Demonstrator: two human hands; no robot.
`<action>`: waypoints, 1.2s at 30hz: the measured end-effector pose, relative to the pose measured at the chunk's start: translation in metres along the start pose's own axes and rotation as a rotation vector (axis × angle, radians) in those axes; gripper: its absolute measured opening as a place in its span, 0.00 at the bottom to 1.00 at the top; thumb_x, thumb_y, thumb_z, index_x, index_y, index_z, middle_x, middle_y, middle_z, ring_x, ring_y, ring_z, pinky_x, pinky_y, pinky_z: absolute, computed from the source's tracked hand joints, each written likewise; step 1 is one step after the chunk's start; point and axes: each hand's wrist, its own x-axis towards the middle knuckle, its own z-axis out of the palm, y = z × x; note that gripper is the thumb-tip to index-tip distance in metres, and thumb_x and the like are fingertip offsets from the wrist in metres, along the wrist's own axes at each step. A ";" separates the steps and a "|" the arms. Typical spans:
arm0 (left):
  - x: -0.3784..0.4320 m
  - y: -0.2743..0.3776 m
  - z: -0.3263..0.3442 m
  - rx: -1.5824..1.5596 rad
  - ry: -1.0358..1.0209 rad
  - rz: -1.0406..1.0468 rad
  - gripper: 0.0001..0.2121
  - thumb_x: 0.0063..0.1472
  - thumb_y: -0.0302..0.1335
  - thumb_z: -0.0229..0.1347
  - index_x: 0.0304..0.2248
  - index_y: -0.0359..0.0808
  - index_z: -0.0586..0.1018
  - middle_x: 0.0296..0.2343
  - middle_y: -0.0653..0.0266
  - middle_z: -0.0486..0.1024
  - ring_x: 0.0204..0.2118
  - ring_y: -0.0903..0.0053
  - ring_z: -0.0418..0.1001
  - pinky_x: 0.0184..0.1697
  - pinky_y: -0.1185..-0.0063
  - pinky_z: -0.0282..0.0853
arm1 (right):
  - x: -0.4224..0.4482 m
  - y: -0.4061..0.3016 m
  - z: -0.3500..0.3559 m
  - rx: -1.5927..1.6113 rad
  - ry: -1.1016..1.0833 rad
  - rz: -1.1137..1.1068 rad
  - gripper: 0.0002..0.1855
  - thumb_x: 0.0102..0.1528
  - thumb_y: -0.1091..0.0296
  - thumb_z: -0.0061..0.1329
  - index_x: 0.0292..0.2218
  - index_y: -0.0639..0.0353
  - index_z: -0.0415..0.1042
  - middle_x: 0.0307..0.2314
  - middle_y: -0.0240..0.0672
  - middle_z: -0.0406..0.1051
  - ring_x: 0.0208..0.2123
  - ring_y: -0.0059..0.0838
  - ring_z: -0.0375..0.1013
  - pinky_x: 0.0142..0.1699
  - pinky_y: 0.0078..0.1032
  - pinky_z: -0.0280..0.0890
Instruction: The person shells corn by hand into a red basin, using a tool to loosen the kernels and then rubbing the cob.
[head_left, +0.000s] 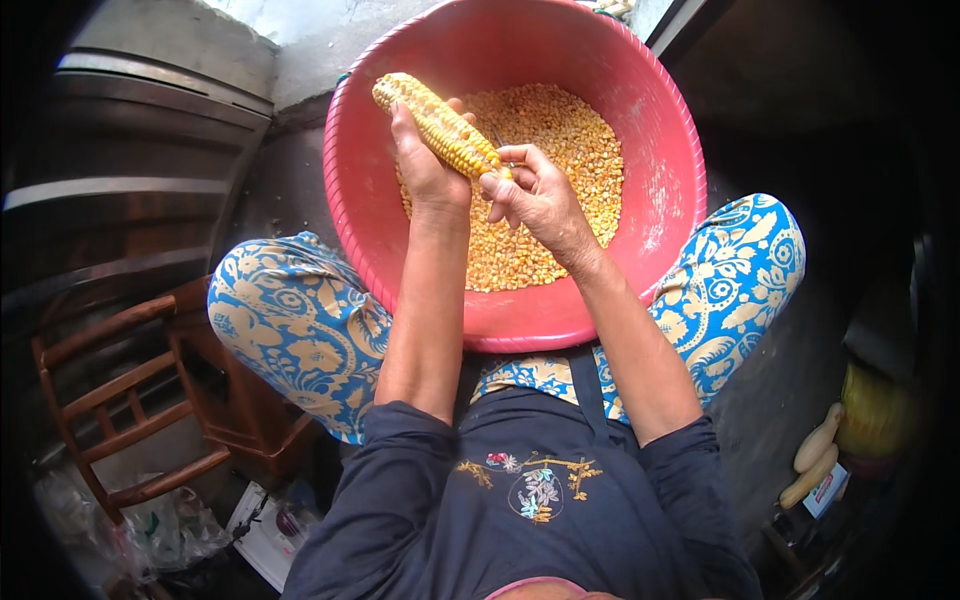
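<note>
My left hand grips a yellow ear of corn above a large pink plastic basin. The ear slants from upper left to lower right, and some rows along it are stripped of kernels. At its lower end, the thumb and index finger of my right hand pinch the tip. A thin dark pointed thing shows beside the right fingers; how it is held is partly hidden. Loose corn kernels cover the basin's bottom beneath both hands.
My knees in blue patterned trousers flank the basin. A wooden chair and plastic bags lie at left, below a metal door panel. Two pale gourds rest at lower right near a yellow-green container.
</note>
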 end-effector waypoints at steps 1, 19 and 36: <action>-0.002 0.001 0.003 0.005 0.017 0.016 0.22 0.61 0.48 0.41 0.45 0.38 0.63 0.32 0.55 0.71 0.33 0.67 0.71 0.34 0.70 0.70 | -0.001 0.000 0.002 0.021 0.019 -0.024 0.18 0.54 0.62 0.49 0.40 0.65 0.62 0.23 0.34 0.69 0.20 0.16 0.69 0.23 0.13 0.62; -0.139 0.153 0.030 0.411 -0.494 0.135 0.32 0.45 0.38 0.57 0.49 0.29 0.64 0.38 0.50 0.72 0.31 0.68 0.75 0.30 0.77 0.72 | -0.002 -0.156 -0.025 0.045 -0.358 -0.308 0.10 0.57 0.65 0.45 0.36 0.62 0.67 0.21 0.27 0.67 0.19 0.11 0.63 0.23 0.11 0.60; -0.076 0.136 0.061 1.227 -0.510 -0.483 0.22 0.49 0.30 0.61 0.41 0.36 0.65 0.19 0.68 0.69 0.14 0.86 0.67 0.14 0.87 0.59 | 0.055 -0.116 -0.034 -0.141 -0.315 -0.224 0.11 0.57 0.63 0.45 0.30 0.62 0.66 0.17 0.21 0.61 0.20 0.09 0.58 0.23 0.13 0.55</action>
